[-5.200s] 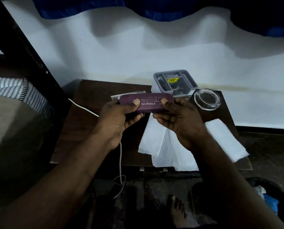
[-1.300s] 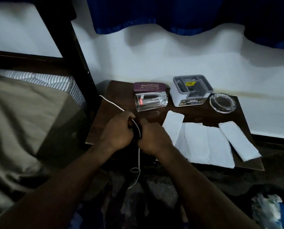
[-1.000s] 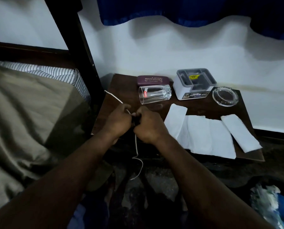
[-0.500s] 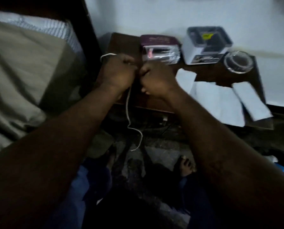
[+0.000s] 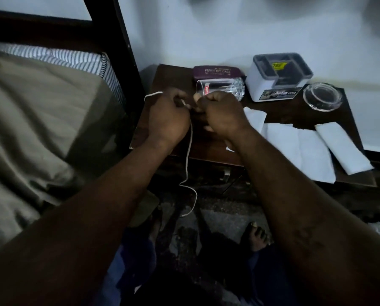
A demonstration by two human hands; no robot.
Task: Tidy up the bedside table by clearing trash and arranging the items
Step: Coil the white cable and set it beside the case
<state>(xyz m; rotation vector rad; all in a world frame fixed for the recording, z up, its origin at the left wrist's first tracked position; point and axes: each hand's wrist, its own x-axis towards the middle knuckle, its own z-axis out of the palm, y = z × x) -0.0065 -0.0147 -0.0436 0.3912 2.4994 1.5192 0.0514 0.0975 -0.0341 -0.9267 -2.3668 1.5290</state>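
Note:
Both hands work over the left part of the dark wooden bedside table (image 5: 279, 115). My left hand (image 5: 167, 115) grips a white cable (image 5: 188, 155) that loops out past its knuckles and hangs down over the table's front edge to the floor. My right hand (image 5: 220, 113) is curled close beside it, pinching the cable's end near a small dark object that is mostly hidden. Behind the hands a clear glass tumbler (image 5: 220, 88) lies on its side in front of a purple spectacle case (image 5: 216, 72).
A white-and-grey organiser box (image 5: 277, 78) and a round glass ashtray (image 5: 322, 99) stand at the back right. White tissues (image 5: 312, 144) cover the table's right front. A bed (image 5: 36, 111) with a dark post (image 5: 122, 51) lies to the left. Bare feet show on the floor below.
The purple case, once in both hands, now lies at the back of the table. Since then both hands have stayed on the cable, and the view has tilted downward.

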